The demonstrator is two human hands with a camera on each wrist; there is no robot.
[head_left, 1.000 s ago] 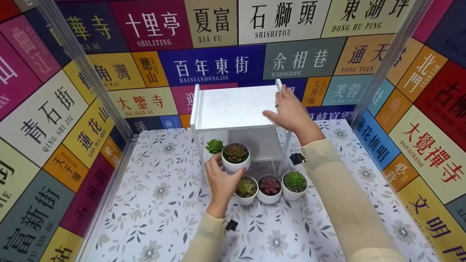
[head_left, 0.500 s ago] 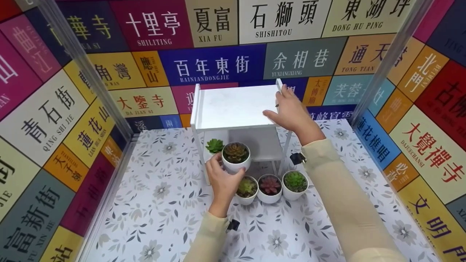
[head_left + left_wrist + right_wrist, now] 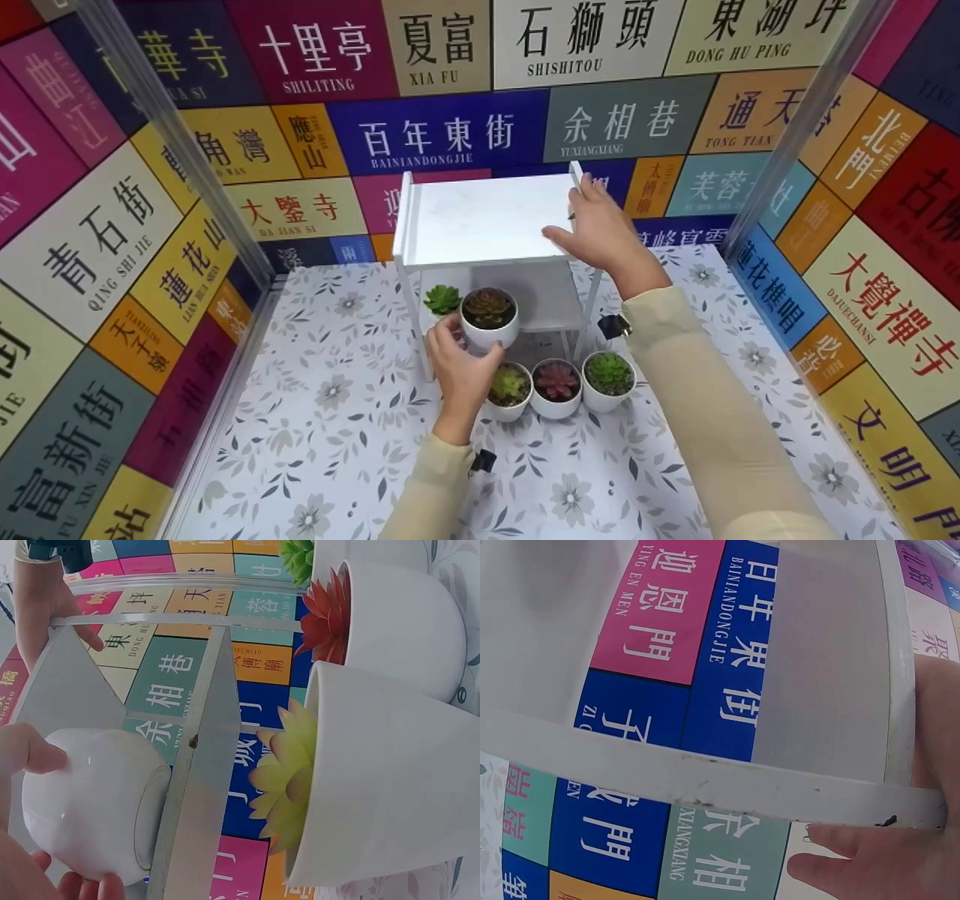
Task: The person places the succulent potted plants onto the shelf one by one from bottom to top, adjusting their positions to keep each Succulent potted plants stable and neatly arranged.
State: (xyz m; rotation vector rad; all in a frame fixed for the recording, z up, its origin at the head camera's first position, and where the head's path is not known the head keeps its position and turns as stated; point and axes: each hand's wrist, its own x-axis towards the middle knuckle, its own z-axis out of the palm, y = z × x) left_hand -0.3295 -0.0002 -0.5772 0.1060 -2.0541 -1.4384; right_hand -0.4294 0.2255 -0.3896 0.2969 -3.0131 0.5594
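My left hand (image 3: 466, 373) grips a white pot with a brownish succulent (image 3: 490, 309), thumb on its near side and fingers round its left. In the left wrist view this white pot (image 3: 97, 799) is upright in the hand, close over the middle shelf board (image 3: 196, 757). My right hand (image 3: 604, 229) rests on the right top edge of the white two-tier shelf (image 3: 480, 221), thumb spread over the top board. In the right wrist view the right hand (image 3: 900, 855) lies against the shelf's side post (image 3: 705, 776). A green succulent (image 3: 442, 300) stands on the middle shelf at its left end.
Three white potted succulents stand in a row before the shelf: a yellow-green one (image 3: 510, 390), a dark red one (image 3: 556, 388) and a green one (image 3: 608, 381). Sign-printed panels (image 3: 442, 135) wall in the floral-patterned tabletop (image 3: 330, 450) at the back and sides.
The left hand and its potted succulent have shifted slightly right and toward the middle shelf. My right hand holds its place on the shelf edge.
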